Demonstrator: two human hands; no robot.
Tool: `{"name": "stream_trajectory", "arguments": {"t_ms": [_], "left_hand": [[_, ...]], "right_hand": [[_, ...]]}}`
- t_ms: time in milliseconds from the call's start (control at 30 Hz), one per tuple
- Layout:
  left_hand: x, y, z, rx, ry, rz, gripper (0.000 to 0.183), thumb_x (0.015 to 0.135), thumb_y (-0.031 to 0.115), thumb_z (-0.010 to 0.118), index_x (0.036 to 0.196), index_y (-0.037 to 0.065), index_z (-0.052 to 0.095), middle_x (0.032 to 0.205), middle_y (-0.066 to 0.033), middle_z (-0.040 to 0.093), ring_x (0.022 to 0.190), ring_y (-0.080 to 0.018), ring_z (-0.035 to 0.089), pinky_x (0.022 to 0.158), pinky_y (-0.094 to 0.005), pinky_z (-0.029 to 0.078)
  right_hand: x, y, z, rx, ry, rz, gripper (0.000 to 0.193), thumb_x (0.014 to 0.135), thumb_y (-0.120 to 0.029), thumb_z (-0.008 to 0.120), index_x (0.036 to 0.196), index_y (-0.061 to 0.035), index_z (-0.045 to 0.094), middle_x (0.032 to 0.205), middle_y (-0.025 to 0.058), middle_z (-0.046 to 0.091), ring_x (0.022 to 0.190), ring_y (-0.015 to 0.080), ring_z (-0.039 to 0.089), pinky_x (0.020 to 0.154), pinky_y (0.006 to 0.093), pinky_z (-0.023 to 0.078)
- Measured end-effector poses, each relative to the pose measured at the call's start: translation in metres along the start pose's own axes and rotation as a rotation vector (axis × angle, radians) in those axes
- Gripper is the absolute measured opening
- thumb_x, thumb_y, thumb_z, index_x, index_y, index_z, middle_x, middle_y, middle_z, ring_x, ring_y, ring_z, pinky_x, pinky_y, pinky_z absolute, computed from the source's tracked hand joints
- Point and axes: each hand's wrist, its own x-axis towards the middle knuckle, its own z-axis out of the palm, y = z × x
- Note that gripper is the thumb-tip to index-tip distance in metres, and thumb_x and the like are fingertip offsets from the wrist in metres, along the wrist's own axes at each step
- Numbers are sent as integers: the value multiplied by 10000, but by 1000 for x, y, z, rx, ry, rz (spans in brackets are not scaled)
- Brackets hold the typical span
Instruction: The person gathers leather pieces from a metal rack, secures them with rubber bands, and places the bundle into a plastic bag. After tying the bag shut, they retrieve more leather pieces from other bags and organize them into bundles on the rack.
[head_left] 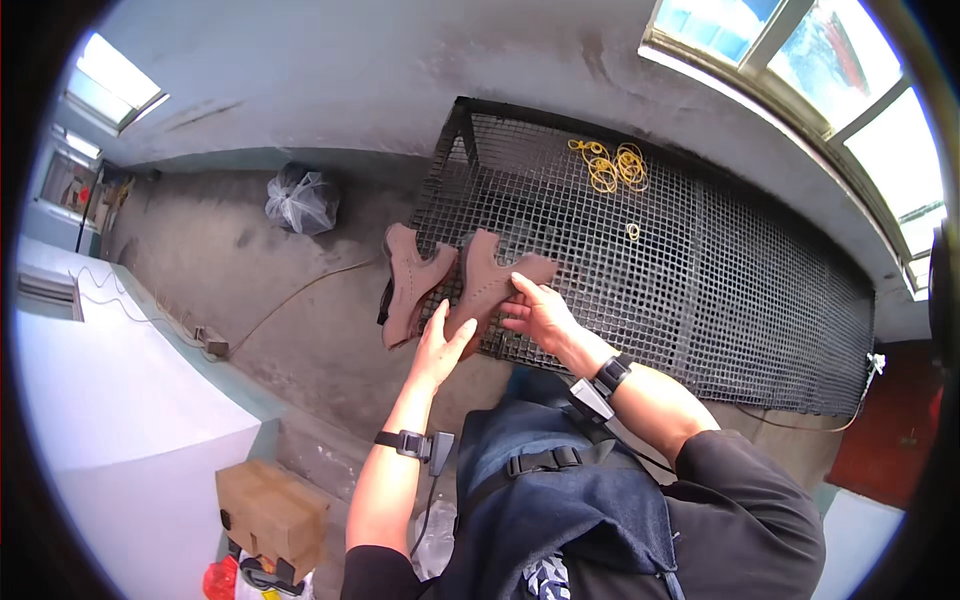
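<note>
Two brown Y-shaped pieces, each dotted with a line of small marks or holes and resembling boot uppers, are side by side at the near left end of the mesh table. The right-hand piece [487,276] is between my hands. On its right arm the thumb of my right hand [540,314] presses from above, with the other fingers partly under the edge. My left hand [436,346] is at its lower end, thumb and forefinger on either side of it. Just left of that, the left-hand piece [408,285] overhangs the table edge, with something black along its outer side.
The black wire-mesh table [690,260] stretches right along the wall. Yellow bands [612,166] lie in loops near its far edge, and a small pale ring [632,231] lies nearer. A clear plastic bag [301,200] sits on the floor; a cardboard box [270,510] stands lower left.
</note>
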Motion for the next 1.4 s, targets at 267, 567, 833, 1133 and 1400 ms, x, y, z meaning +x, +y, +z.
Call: {"name": "stream_trajectory", "arguments": {"t_ms": [267, 567, 833, 1133, 1400], "left_hand": [[14, -4, 2, 487, 6, 59, 918, 762, 349, 802, 1498, 47, 344, 1410, -250, 484, 1296, -396, 487, 1095, -497, 376], [14, -1, 9, 524, -1, 134, 869, 779, 285, 771, 1499, 58, 341, 1371, -223, 524, 1286, -359, 504, 1110, -510, 348], [12, 3, 9, 479, -17, 117, 862, 783, 261, 761, 1506, 73, 331, 1335, -234, 545, 1255, -375, 529, 1079, -483, 397], [14, -7, 0, 371, -65, 196, 893, 793, 302, 778, 1504, 34, 309, 1360, -244, 537, 1248, -378, 542, 1072, -461, 422], [-48, -64, -76, 71, -109, 250, 352, 895, 203, 701, 1159, -17, 624, 1065, -161, 684, 998, -292, 675, 930, -359, 514]], "right_hand": [[-15, -26, -29, -1136, 3, -876, 675, 811, -243, 743, 1391, -45, 461, 1359, 152, 514, 1203, 308, 535, 991, 441, 475], [35, -87, 22, -2258, -237, -740, 775, 689, -367, 833, 1335, -52, 543, 1279, 140, 573, 1361, 337, 416, 1156, 604, 228], [45, -59, 19, -2311, -246, -816, 399, 714, -220, 776, 1047, -50, 635, 1026, 93, 641, 1062, 261, 607, 1044, 507, 391], [40, -57, 33, -2351, -262, -748, 332, 770, -120, 672, 1091, -50, 621, 1012, 99, 644, 1103, 276, 593, 1055, 496, 383], [-31, -55, 48, -2131, 85, -914, 686, 751, -202, 748, 1372, -44, 505, 1378, 143, 524, 1376, 341, 403, 1129, 518, 322]]}}
